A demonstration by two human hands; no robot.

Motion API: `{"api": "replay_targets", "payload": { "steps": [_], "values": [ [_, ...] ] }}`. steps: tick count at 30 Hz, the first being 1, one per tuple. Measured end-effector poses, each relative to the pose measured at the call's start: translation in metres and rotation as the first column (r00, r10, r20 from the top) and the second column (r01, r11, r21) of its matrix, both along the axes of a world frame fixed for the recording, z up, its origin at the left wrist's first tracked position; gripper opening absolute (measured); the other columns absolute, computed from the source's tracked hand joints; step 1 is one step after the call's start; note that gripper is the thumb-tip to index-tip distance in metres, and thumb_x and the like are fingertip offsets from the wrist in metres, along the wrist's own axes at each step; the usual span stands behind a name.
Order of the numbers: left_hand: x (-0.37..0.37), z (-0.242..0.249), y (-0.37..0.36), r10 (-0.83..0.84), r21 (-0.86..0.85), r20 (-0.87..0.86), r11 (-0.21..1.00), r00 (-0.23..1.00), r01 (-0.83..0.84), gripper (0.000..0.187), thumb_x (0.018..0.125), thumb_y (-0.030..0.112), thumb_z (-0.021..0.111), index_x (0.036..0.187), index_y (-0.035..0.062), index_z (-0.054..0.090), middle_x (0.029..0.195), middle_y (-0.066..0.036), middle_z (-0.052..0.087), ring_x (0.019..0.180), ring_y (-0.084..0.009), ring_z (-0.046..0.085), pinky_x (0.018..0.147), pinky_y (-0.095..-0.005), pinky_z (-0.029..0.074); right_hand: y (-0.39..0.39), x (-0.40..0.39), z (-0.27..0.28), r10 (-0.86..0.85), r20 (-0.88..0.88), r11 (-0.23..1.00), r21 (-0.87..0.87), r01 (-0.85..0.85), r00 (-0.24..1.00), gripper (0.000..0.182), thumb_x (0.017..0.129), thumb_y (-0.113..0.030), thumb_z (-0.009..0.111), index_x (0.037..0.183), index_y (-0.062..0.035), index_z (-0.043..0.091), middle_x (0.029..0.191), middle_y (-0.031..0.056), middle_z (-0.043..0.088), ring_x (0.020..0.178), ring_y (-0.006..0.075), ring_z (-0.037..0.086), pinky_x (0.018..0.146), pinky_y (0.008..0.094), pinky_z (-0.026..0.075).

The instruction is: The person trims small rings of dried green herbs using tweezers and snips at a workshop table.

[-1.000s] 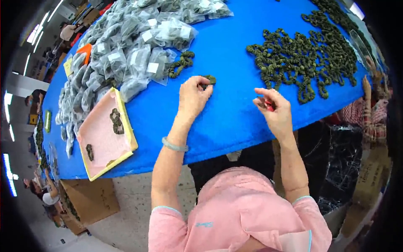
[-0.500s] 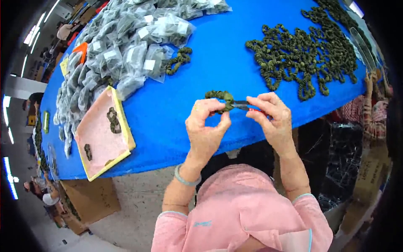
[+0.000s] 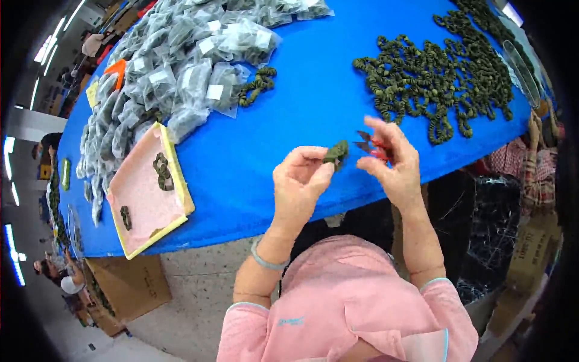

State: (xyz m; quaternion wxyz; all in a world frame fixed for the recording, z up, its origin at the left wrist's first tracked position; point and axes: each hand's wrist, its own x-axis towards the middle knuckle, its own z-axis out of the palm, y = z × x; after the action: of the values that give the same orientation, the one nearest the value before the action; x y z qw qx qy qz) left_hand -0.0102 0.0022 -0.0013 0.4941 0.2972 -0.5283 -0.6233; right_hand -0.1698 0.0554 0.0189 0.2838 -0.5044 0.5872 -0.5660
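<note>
My left hand (image 3: 301, 181), with a band on its wrist, pinches a dark green coiled piece (image 3: 338, 153) between thumb and fingers above the blue table (image 3: 319, 72). Just right of it, my right hand (image 3: 395, 160) grips small scissors with red handles (image 3: 381, 151). The dark blades are parted and point left at the green piece, without touching it. On the far right of the table lies a large pile of green coiled pieces (image 3: 422, 84). Another green coil (image 3: 258, 86) rests beside the bagged ones.
Many clear bags with white labels (image 3: 181, 78) are heaped at the left. A pink tray with yellow edges (image 3: 187, 202) holds a few green coils. An orange object (image 3: 116, 73) lies among the bags. Other people's arms (image 3: 534, 139) show at the right edge.
The scissors have moved away from the green piece and their blades have parted. My right hand's fingers have spread and lifted. The green piece now looks more bunched in my left hand.
</note>
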Motion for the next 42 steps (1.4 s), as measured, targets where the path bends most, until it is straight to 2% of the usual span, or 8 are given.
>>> {"api": "replay_targets", "payload": {
  "steps": [2, 7, 18, 23, 27, 28, 33, 42],
  "values": [
    [0.001, 0.001, 0.001, -0.127, 0.398, -0.368, 0.874, 0.921, 0.28, 0.02, 0.078, -0.005, 0.063, 0.097, 0.0006, 0.061, 0.088, -0.007, 0.064, 0.076, -0.011, 0.057, 0.065, -0.02, 0.047, -0.002, -0.004, 0.003, 0.072, 0.239, 0.987, 0.119, -0.103, 0.968, 0.025, 0.069, 0.002, 0.075, 0.093, -0.0044, 0.071, 0.077, 0.001, 0.055, 0.06, 0.0075, 0.043, 0.054, 0.0193, 0.039],
    [0.0, 0.004, 0.004, -0.05, 0.166, -0.005, 0.985, 0.999, 0.05, 0.017, 0.087, 0.002, 0.059, 0.103, -0.0024, 0.06, 0.093, -0.01, 0.063, 0.078, -0.012, 0.058, 0.072, -0.0204, 0.047, -0.001, -0.016, -0.007, 0.13, 0.14, 0.984, 0.103, -0.145, 0.981, 0.02, 0.067, 0.001, 0.076, 0.085, -0.0034, 0.07, 0.071, -0.0012, 0.052, 0.06, 0.0064, 0.041, 0.055, 0.0185, 0.037],
    [0.001, 0.009, 0.005, -0.079, 0.282, -0.074, 0.954, 0.994, 0.096, 0.021, 0.088, 0.004, 0.06, 0.107, -0.003, 0.06, 0.091, -0.009, 0.064, 0.077, -0.0122, 0.058, 0.073, -0.0202, 0.047, 0.003, 0.002, 0.004, 0.187, 0.046, 0.966, 0.173, -0.192, 0.981, 0.011, 0.07, -0.002, 0.074, 0.075, -0.0015, 0.064, 0.067, -0.0026, 0.051, 0.058, 0.0048, 0.04, 0.053, 0.017, 0.033],
    [0.014, 0.016, -0.001, -0.171, -0.212, 0.563, 0.916, 0.808, 0.342, 0.02, 0.088, 0.006, 0.06, 0.107, -0.0021, 0.061, 0.088, -0.008, 0.064, 0.075, -0.0122, 0.057, 0.07, -0.0207, 0.046, -0.001, -0.018, 0.013, 0.219, 0.166, 0.933, 0.254, -0.257, 0.961, 0.009, 0.072, -0.003, 0.072, 0.079, -0.0015, 0.066, 0.068, -0.0024, 0.052, 0.059, 0.0049, 0.04, 0.054, 0.0167, 0.034],
    [0.011, -0.004, 0.001, -0.412, 0.327, -0.227, 0.821, 0.883, 0.467, 0.014, 0.089, 0.005, 0.06, 0.1, -0.0005, 0.064, 0.081, -0.008, 0.064, 0.074, -0.013, 0.06, 0.067, -0.0219, 0.048, -0.01, -0.016, 0.004, 0.275, 0.464, 0.894, 0.199, -0.402, 0.842, 0.011, 0.072, -0.002, 0.072, 0.083, -0.0019, 0.068, 0.069, -0.0023, 0.053, 0.06, 0.005, 0.041, 0.054, 0.0165, 0.034],
    [0.009, -0.003, 0.003, -0.412, 0.328, -0.225, 0.821, 0.883, 0.467, 0.014, 0.089, 0.005, 0.06, 0.1, -0.0005, 0.064, 0.081, -0.008, 0.064, 0.074, -0.013, 0.06, 0.067, -0.0219, 0.048, -0.01, -0.014, 0.003, 0.274, 0.466, 0.894, 0.199, -0.402, 0.841, 0.011, 0.072, -0.002, 0.072, 0.083, -0.0019, 0.068, 0.069, -0.0023, 0.053, 0.06, 0.005, 0.041, 0.054, 0.0165, 0.034],
    [-0.002, 0.006, 0.012, -0.131, 0.507, -0.472, 0.769, 0.872, 0.39, 0.012, 0.089, 0.007, 0.061, 0.097, 0.0, 0.066, 0.078, -0.008, 0.065, 0.072, -0.0122, 0.059, 0.065, -0.0223, 0.047, -0.007, -0.002, 0.002, 0.165, 0.358, 0.973, 0.092, -0.21, 0.919, 0.015, 0.073, -0.002, 0.072, 0.087, -0.0027, 0.07, 0.075, -0.0003, 0.054, 0.061, 0.0062, 0.041, 0.053, 0.0176, 0.035],
    [0.001, 0.006, 0.013, -0.035, 0.337, -0.145, 0.938, 0.989, 0.083, 0.012, 0.088, 0.006, 0.059, 0.096, -0.0009, 0.065, 0.086, -0.009, 0.065, 0.078, -0.0134, 0.059, 0.077, -0.0238, 0.045, 0.012, 0.001, 0.004, -0.056, -0.331, 0.988, -0.156, 0.004, 0.942, 0.03, 0.069, -0.001, 0.076, 0.099, -0.0066, 0.072, 0.087, 0.0039, 0.055, 0.061, 0.0095, 0.043, 0.052, 0.0204, 0.036]
  ]
}}
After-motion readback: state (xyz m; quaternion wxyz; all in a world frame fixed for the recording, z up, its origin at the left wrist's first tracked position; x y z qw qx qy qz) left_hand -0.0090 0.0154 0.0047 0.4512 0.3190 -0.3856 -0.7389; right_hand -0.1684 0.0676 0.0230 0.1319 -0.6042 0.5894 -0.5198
